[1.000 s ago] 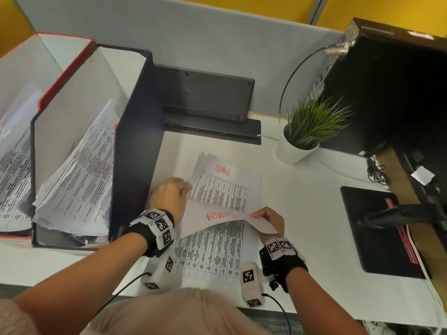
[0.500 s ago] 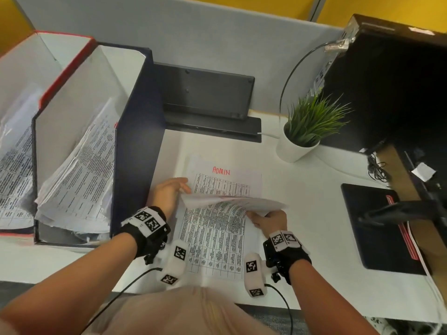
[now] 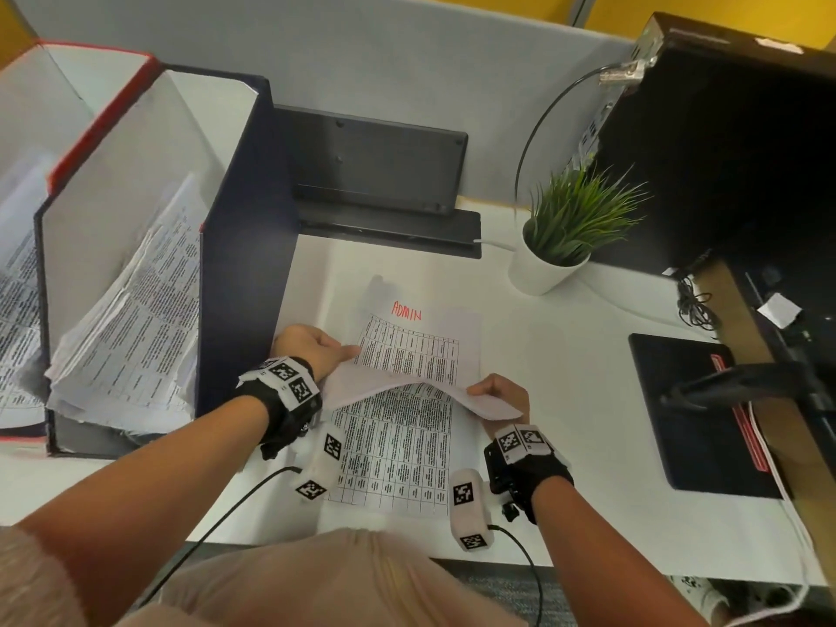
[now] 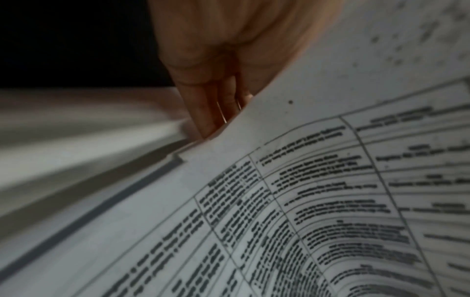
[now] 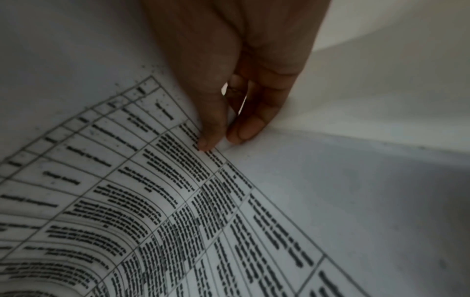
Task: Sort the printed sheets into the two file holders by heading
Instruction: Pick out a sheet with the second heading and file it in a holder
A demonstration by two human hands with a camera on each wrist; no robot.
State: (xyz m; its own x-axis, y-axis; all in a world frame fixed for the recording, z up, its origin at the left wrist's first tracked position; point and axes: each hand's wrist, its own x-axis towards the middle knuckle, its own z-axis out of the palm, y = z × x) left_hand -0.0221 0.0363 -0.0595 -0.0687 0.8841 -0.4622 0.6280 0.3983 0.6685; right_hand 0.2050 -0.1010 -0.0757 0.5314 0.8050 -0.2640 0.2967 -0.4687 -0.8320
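- Lifting the top sheet [image 3: 420, 391] off the pile [image 3: 398, 454] in the head view, the left hand [image 3: 312, 346] and right hand [image 3: 500, 393] each pinch one side edge. The pile lies on the table [image 3: 565, 355] just right of the dark blue file holder [image 3: 244, 246]; the red file holder [image 3: 97, 117] stands beyond it.
- Left wrist view: fingers [image 4: 211, 104] curl behind the edge. A second sheet could cling and ride along.
- Right wrist view: thumb and fingertips [image 5: 244, 130] clamp the margin; a tug might crease it.
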